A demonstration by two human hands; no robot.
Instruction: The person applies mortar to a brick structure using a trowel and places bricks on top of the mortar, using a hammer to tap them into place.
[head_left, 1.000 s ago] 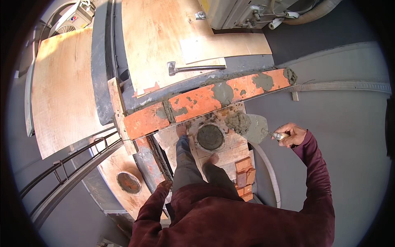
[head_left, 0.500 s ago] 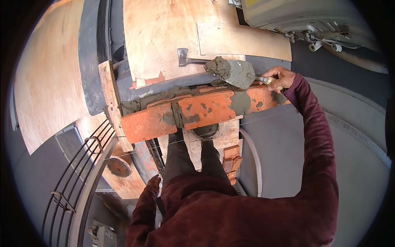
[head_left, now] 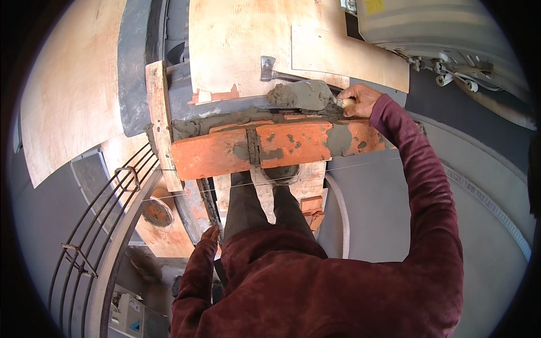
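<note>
My right hand (head_left: 362,101) grips the handle of a trowel (head_left: 313,93), closed around it. A lump of grey mortar (head_left: 282,96) sits at the blade's left end. The blade is just beyond a course of red bricks (head_left: 211,153), over or close to a strip of mortar (head_left: 222,119); whether it touches cannot be made out. Grey mortar fills the joints between the bricks and smears their faces. My left hand (head_left: 211,233) hangs low beside my left leg, its fingers loosely extended and nothing visible in it.
A hatchet (head_left: 268,67) lies on plywood (head_left: 236,39) beyond the bricks. An upright wooden board (head_left: 160,112) stands at their left end. A taut string (head_left: 360,165) crosses on my side of the bricks. Left are a metal railing (head_left: 121,242) and a bucket (head_left: 158,212); loose bricks (head_left: 311,205) lie below.
My right hand has carried the trowel left and closer to the brick course, with mortar still on its blade. The whole view has shifted slightly. My left hand stays low at my side.
</note>
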